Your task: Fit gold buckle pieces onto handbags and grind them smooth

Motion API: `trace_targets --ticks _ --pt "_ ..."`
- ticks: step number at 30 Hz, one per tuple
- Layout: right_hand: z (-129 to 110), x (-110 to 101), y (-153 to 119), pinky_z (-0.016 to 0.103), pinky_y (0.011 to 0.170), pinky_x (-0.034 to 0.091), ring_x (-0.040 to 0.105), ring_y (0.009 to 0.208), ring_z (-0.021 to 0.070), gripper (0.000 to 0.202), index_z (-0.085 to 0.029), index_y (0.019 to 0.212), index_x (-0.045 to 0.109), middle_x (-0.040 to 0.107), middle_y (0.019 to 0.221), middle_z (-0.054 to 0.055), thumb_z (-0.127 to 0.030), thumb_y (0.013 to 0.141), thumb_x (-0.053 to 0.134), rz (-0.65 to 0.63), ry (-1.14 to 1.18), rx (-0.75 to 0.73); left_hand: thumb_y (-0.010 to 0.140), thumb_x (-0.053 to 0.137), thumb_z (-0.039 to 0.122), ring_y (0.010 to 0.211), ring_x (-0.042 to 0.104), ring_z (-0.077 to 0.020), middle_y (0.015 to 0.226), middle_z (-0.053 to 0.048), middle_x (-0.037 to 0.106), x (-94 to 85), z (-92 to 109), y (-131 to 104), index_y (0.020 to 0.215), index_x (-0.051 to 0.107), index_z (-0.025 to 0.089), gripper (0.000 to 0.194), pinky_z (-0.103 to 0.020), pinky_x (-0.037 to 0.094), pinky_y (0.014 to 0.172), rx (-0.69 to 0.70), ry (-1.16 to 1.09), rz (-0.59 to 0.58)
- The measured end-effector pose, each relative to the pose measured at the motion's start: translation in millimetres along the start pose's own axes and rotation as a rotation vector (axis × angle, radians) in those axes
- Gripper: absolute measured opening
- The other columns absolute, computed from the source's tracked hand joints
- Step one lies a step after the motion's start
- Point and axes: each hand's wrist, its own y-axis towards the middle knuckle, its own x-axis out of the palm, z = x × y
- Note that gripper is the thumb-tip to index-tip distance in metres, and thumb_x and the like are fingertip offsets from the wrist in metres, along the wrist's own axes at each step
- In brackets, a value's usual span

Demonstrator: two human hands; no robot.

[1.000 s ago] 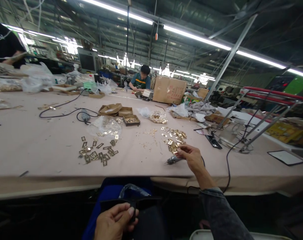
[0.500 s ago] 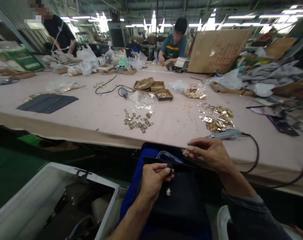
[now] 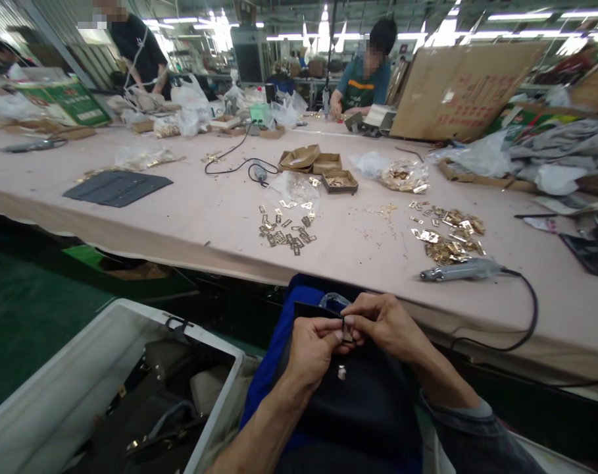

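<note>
Hands meet on lap over black bag (image 3: 358,395): left hand (image 3: 311,349) & right hand (image 3: 385,326) pinch small gold fitting (image 3: 348,331) w/ fingertips, prob. seating it on strap; next needs steady alignment; powered driver (image 3: 459,270) lies farther right on table (image 3: 180,217).

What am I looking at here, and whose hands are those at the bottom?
There is no machine: a person wears a camera on the head, looking down at their own two hands. The left hand and right hand meet over a black bag in the lap, pinching a small metal fitting in their grip. In front is a long pink table. On it lie gold metal pieces, a second heap of them, a corded hand tool and small cardboard trays. Two other people work at the far side. A white bin stands at lower left.
</note>
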Motion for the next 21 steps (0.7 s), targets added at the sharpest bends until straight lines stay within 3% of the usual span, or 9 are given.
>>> trace_targets --ticks 7,12,14,17,21 --pt "3 4 1 0.026 0.057 0.055 0.067 0.066 0.0167 0.016 -0.017 0.084 0.08 0.067 0.084 0.005 -0.033 0.083 0.076 0.105 -0.181 -0.04 0.07 0.09 0.033 0.077 0.076 -0.026 0.089 -0.021 0.078 1.8 3 -2 0.094 0.082 0.004 0.038 -0.027 0.06 0.067 -0.036 -0.028 0.01" --pt "7 6 1 0.026 0.054 0.054 0.065 0.061 0.0166 0.021 -0.017 0.082 0.078 0.068 0.081 0.006 -0.039 0.081 0.077 0.111 -0.156 -0.026 0.067 0.093 0.039 0.072 0.076 -0.0274 0.086 -0.023 0.077 4.6 3 -2 0.093 0.08 0.001 0.047 -0.03 0.06 0.064 -0.037 -0.015 0.046" --pt "9 9 -2 0.027 0.054 0.053 0.064 0.059 0.0176 0.025 -0.017 0.086 0.076 0.069 0.077 0.005 -0.041 0.078 0.08 0.187 -0.174 0.005 0.062 0.096 0.039 0.068 0.075 -0.0268 0.082 -0.022 0.077 7.2 2 -2 0.09 0.08 0.002 0.049 -0.03 0.059 0.062 -0.041 -0.027 0.091" --pt "14 15 -12 0.028 0.054 0.049 0.063 0.058 0.0184 0.028 -0.017 0.087 0.074 0.07 0.07 0.005 -0.044 0.078 0.079 0.328 -0.305 0.027 0.061 0.095 0.037 0.063 0.073 -0.0238 0.076 -0.019 0.076 11.8 -1 -2 0.086 0.08 0.003 0.045 -0.027 0.057 0.059 -0.047 -0.022 0.171" --pt "20 27 -29 0.031 0.063 0.05 0.065 0.068 0.0212 0.027 -0.019 0.084 0.075 0.072 0.079 0.007 -0.045 0.088 0.068 0.343 -0.385 0.016 0.061 0.093 0.032 0.062 0.069 -0.0184 0.077 -0.016 0.077 14.3 -5 -2 0.082 0.082 0.006 0.035 -0.024 0.054 0.059 -0.058 -0.014 0.226"
